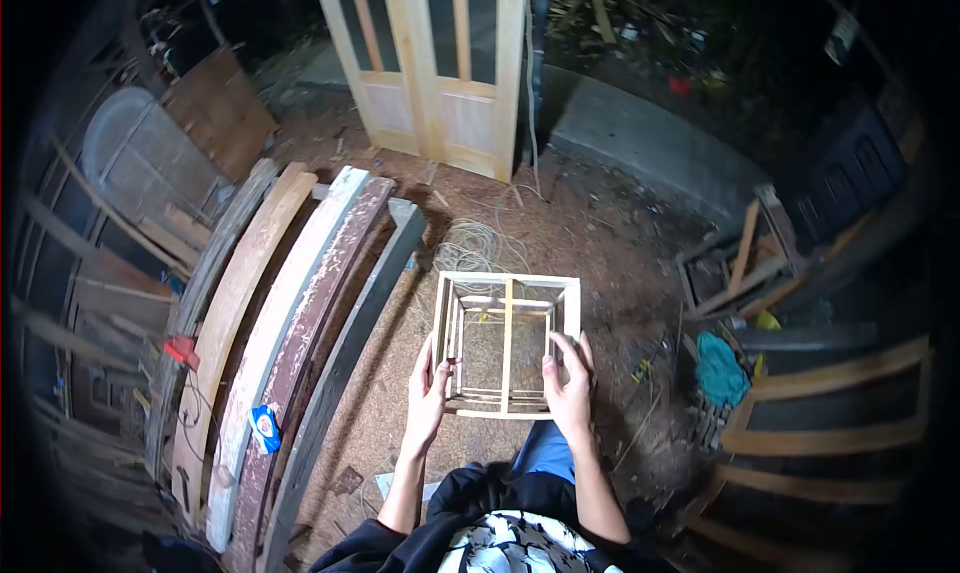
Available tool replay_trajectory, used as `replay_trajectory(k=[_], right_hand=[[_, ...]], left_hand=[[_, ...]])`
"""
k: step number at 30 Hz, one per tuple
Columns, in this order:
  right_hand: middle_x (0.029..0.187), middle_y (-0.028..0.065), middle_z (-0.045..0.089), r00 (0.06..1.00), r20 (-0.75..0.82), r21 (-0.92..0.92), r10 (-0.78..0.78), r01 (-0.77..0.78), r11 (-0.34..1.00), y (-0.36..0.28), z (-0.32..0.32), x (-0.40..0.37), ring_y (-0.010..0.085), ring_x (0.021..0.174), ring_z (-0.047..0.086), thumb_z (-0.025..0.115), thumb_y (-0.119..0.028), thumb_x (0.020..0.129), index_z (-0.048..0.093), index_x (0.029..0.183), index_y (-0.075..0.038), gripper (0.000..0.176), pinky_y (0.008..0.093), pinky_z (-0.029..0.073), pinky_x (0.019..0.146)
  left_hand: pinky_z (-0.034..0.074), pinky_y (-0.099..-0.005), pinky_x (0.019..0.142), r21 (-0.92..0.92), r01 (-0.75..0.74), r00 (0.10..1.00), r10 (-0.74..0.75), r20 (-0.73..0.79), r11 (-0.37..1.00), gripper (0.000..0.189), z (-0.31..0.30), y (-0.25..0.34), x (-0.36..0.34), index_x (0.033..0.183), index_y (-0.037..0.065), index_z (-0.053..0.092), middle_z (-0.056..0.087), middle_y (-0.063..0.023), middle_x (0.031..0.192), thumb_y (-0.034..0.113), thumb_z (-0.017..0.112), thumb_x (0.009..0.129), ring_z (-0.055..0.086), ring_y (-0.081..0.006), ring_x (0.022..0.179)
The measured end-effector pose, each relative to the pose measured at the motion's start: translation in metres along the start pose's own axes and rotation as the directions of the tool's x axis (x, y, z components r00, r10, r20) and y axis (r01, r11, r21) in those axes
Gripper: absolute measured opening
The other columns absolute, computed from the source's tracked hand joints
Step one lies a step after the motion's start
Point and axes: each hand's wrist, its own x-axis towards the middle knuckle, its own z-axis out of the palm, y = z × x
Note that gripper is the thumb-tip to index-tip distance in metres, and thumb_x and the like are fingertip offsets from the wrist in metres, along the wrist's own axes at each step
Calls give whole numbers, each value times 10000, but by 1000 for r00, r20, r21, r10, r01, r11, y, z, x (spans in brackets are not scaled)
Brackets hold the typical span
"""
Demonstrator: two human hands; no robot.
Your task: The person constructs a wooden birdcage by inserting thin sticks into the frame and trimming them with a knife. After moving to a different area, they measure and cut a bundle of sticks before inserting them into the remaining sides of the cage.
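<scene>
A small box-shaped wooden frame [509, 348] of thin pale strips is held up in front of my body, its open face turned toward me. One strip runs down the middle of that face. My left hand [429, 391] grips the frame's left side, thumb on the near edge. On the opposite side my right hand [570, 385] holds it, with the thumb against the inner edge and the index finger somewhat raised. The fingers behind the side strips are partly hidden. Through the frame I see the ground.
Long wooden beams [300, 323] lie at left, bearing a blue packet [265, 429] and a red tool [182, 352]. Coiled cable [475, 245] lies ahead, before a standing wooden door panel [430, 83]. Wooden frames [830, 438] and a teal bag [721, 371] are at right.
</scene>
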Motion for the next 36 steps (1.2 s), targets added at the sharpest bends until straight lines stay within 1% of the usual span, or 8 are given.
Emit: replay_trajectory(k=[4,9,13,19,21,25,32,36], right_hand=[[1151,206,647,994,4,77,-109,108,991,38,37,65,370,1104,627,549,94,900,689,1203,-36,359,402,491,970],[1157,149,641,981,169,179,-94,64,982,97,71,187,218,994,599,431,151,903,673,1206,7,414,313,472,941],[1167,205,666,971,169,259,-171,124,958,101,72,304,366,1114,649,484,142,894,684,1191,-23,394,405,496,972],[1184,182,649,880,441,331,-176,23,943,85,101,462,331,1089,647,471,154,898,680,1162,-3,371,362,497,943],[1174,112,638,858,402,358,-319,172,917,80,124,496,170,980,603,437,119,951,672,1167,31,331,267,470,863],[1181,194,662,814,507,382,-283,82,921,82,177,549,320,1134,645,479,130,931,690,1132,9,316,365,489,977],[1111,125,667,732,590,409,-339,91,908,88,312,657,249,1053,638,515,69,970,701,1121,1,249,330,481,946],[1061,88,684,699,623,401,-351,100,911,32,389,741,194,982,635,588,-8,982,704,1167,-20,219,308,483,913]], left_hand=[[533,-361,969,-53,47,991,-54,-123,997,533,-1,-23,43,1587,11,372,573,-136,1460,136,495,1084,666,-189,1117],[568,-324,849,-111,69,953,-98,-287,991,469,46,-37,132,1529,-6,427,628,-143,1357,88,504,1076,719,-201,942],[562,-310,792,-136,55,911,-105,-399,989,473,91,-22,224,1532,-13,418,634,-132,1329,76,499,1074,721,-189,881],[550,-360,889,-170,-57,843,-44,-535,984,514,128,29,324,1568,8,372,534,-133,1457,93,503,1078,677,-194,1067],[547,-367,902,-170,-66,814,-46,-578,983,539,126,29,349,1586,13,346,516,-139,1476,80,498,1073,672,-199,1080],[548,-364,941,-296,-102,788,-105,-607,950,582,112,23,398,1620,4,259,481,-153,1522,26,440,1067,681,-246,1084],[553,-318,856,-365,-132,666,-190,-722,922,557,57,14,535,1604,-3,304,609,-133,1359,43,458,1071,675,-190,1055],[485,-277,990,-230,-99,591,-128,-796,968,565,1,40,636,1598,-18,334,595,-109,1410,90,508,1072,610,-137,1113]])
